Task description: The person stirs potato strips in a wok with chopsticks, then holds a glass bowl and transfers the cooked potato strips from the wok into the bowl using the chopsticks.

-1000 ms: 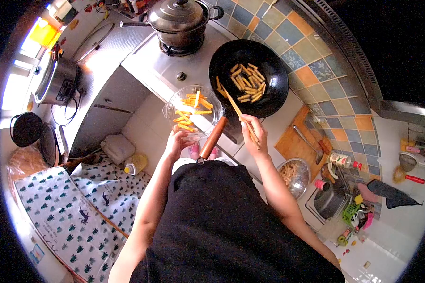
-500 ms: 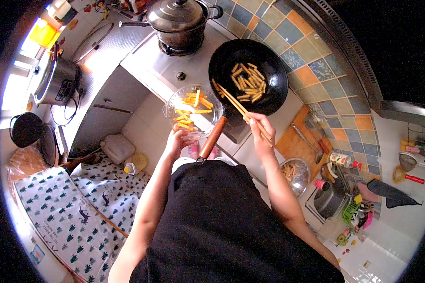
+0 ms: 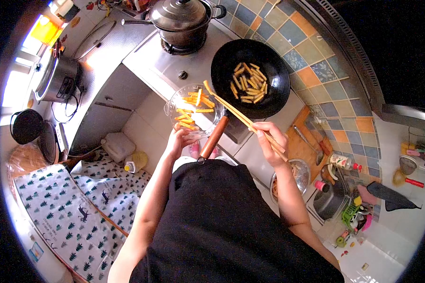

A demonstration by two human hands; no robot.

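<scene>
My left hand (image 3: 178,142) grips the near edge of a clear glass bowl (image 3: 174,100), which holds several golden fries (image 3: 193,113). In my right hand (image 3: 272,141) is a pair of wooden chopsticks (image 3: 236,112). Their tips are over the bowl's right rim, with a single fry (image 3: 207,86) pinched between them. Just beyond sits a black wok (image 3: 276,61), where more fries (image 3: 252,82) lie in a loose cluster. The wok's wooden handle (image 3: 213,139) points back toward my body, passing between the bowl and my right hand.
A lidded metal pot (image 3: 180,28) stands on the far burner of the stove (image 3: 151,61). To the right are a wooden cutting board (image 3: 297,141) with a ladle (image 3: 311,141), a metal bowl (image 3: 301,177) partly behind my forearm, and a sink (image 3: 329,203). A patterned cloth (image 3: 56,212) lies at left.
My right hand has drawn back to the right and toward me. The chopstick tips have left the wok's edge and carried a fry over to the glass bowl. My left hand stays put.
</scene>
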